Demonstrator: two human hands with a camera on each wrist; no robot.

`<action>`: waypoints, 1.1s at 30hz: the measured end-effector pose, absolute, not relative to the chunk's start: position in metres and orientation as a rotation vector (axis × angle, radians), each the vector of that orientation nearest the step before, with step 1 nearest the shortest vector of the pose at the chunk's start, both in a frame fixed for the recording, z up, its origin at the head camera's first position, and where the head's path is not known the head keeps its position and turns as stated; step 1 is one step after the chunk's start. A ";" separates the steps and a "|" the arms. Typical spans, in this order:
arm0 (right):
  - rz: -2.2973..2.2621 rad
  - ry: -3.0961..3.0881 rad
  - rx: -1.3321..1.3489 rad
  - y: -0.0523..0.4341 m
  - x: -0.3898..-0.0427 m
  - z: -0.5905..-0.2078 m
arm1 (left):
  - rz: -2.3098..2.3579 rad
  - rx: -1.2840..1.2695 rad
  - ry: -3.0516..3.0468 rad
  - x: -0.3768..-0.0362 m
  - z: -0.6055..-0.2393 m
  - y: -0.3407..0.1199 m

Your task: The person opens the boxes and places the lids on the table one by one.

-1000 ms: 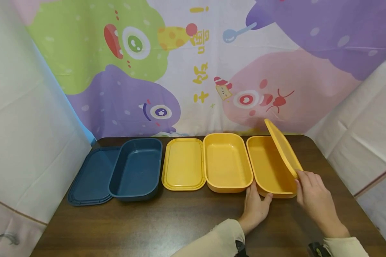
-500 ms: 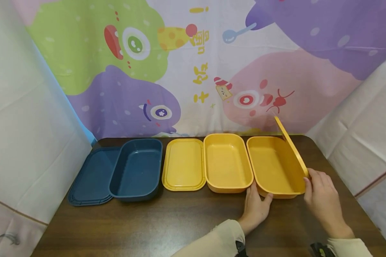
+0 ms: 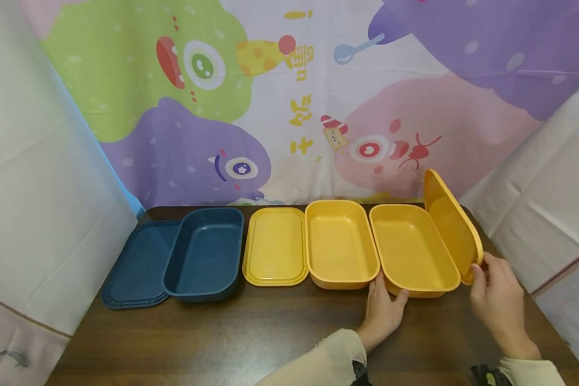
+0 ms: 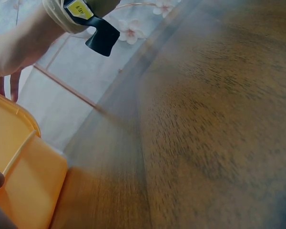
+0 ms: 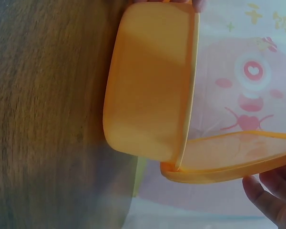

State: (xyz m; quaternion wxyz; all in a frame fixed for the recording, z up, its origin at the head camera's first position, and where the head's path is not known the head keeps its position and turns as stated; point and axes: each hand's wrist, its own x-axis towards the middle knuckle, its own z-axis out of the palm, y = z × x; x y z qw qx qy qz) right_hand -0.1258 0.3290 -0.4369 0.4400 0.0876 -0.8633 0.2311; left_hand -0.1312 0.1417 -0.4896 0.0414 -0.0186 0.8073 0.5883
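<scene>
In the head view, my right hand [image 3: 499, 308] pinches the front end of an orange-yellow lid [image 3: 453, 225] between thumb and fingers. The lid is tilted up along the right rim of an orange-yellow food container [image 3: 415, 246]. Seen from the right wrist, the lid [image 5: 229, 164] touches or nearly touches the rim of that container [image 5: 150, 86]. My left hand [image 3: 381, 313] holds the container's front left corner, its thumb on the front wall and its fingers beside the left wall. The left wrist view shows the same container [image 4: 38, 176] and the right hand beyond it [image 4: 14, 62].
A second yellow container [image 3: 342, 246] stands just left, beside a flat yellow lid [image 3: 276, 246]. Farther left are a dark blue container [image 3: 205, 254] and a blue lid [image 3: 137, 268], partly under it. All rest on the brown table [image 3: 222, 338], before a printed curtain [image 3: 313, 161].
My right hand has moved right with the lid, from over the container's right side to outside its right rim, turning the lid to lean outward. My left hand has stayed put.
</scene>
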 end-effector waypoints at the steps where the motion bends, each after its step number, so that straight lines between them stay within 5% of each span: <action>1: 0.588 -2.137 0.204 0.330 -0.126 -0.437 | 1.802 -0.055 2.473 -0.131 -0.490 0.141; 33: 0.996 -2.130 -0.356 0.351 -0.124 -0.443 | 1.792 -0.047 2.453 -0.131 -0.489 0.140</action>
